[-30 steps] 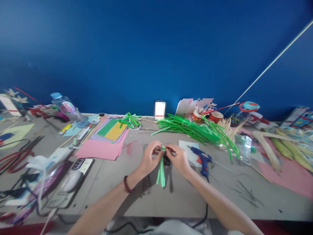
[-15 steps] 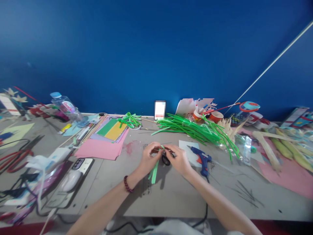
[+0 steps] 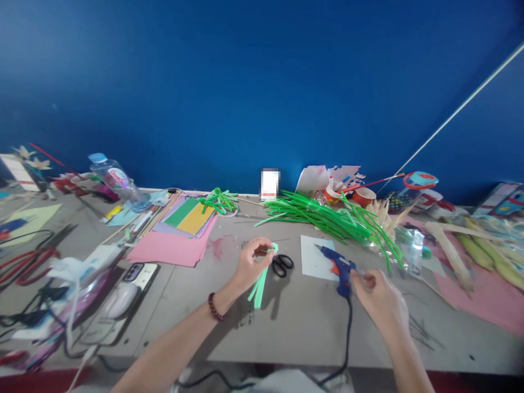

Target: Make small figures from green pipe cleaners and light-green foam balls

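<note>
L hand (image 3: 246, 266) is pinching green strips (image 3: 258, 292); R hand (image 3: 382, 305), nearer, is bending at glue gun's (image 3: 343, 268) back, nose pointing away, can't tell if fingers are gripping

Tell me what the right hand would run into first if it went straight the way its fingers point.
Most likely the blue glue gun: the fingers of the right hand point at its rear, with hardly any gap showing. Depth is unclear from this one view, so they may already touch.

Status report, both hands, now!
Left hand pinching green strips. Right hand at rear of glue gun, grip unclear. Scissors between hands.
</note>
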{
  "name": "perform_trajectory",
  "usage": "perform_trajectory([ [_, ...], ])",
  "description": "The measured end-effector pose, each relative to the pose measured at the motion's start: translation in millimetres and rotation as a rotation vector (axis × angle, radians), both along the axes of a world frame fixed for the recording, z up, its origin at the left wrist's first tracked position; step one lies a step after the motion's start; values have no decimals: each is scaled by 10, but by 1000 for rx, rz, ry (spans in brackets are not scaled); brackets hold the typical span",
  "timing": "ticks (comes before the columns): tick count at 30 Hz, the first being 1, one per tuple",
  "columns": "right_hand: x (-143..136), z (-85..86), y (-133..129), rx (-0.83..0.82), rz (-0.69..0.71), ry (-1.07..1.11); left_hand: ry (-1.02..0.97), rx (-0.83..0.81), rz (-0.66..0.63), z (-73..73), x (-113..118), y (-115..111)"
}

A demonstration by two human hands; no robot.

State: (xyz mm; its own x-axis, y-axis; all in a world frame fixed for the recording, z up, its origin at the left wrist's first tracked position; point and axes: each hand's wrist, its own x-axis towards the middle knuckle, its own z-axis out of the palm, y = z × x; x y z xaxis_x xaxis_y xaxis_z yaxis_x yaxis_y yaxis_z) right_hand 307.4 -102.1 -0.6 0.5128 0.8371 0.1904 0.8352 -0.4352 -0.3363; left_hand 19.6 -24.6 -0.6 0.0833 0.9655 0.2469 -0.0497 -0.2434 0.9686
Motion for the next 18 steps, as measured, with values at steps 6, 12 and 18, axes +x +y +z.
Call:
perform_trajectory([
  [6,32,-47,31,-361,57,82,-33,-28,-24,-54,7,20],
  [12,46,-142,139,-252,194,163,-11,-42,-21,-24,15,6],
  [18,20,-175,76,-252,87,611,-41,-91,-46,-54,17,22],
])
